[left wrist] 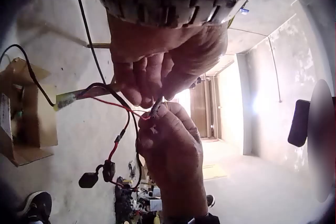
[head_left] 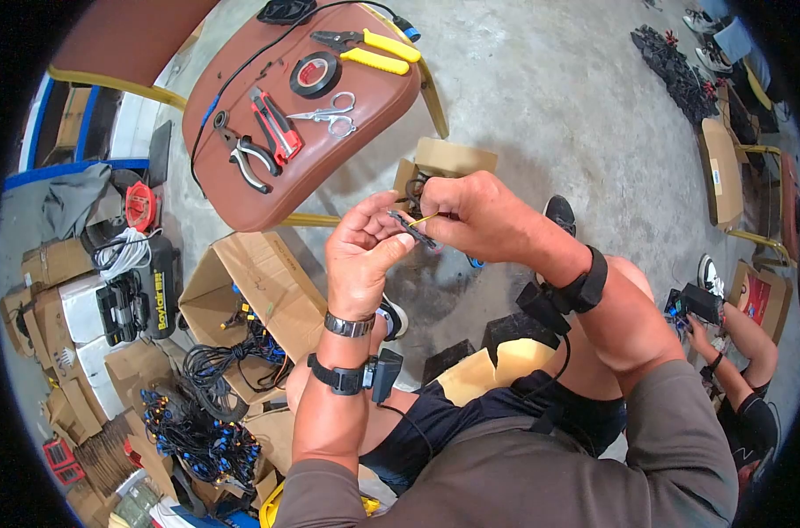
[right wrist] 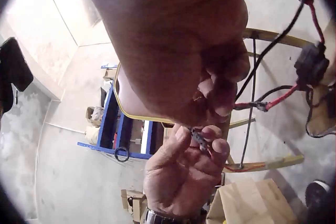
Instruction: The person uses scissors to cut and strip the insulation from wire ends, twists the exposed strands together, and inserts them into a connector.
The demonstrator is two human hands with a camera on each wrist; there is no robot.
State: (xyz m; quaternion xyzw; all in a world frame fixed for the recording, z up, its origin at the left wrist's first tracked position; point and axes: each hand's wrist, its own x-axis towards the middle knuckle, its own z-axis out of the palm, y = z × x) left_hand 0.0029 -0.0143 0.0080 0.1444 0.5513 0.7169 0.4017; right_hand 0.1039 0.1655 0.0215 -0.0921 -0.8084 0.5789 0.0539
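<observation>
Dark wire piece [head_left: 411,228] gripped by fingers of left hand [head_left: 362,258], yellow wire [head_left: 425,219] gripped by fingers of right hand [head_left: 486,216], scissors [head_left: 330,113] on brown chair [head_left: 259,207], far left.

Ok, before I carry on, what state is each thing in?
Left hand: pinching the dark piece
Right hand: pinching the yellow wire
Scissors: handles apart
Yellow-handled pliers: handles apart
Black-and-white pliers: handles apart
Tape roll: lying flat
Red knife: blade position unclear
Large cardboard box: open, cables inside
</observation>
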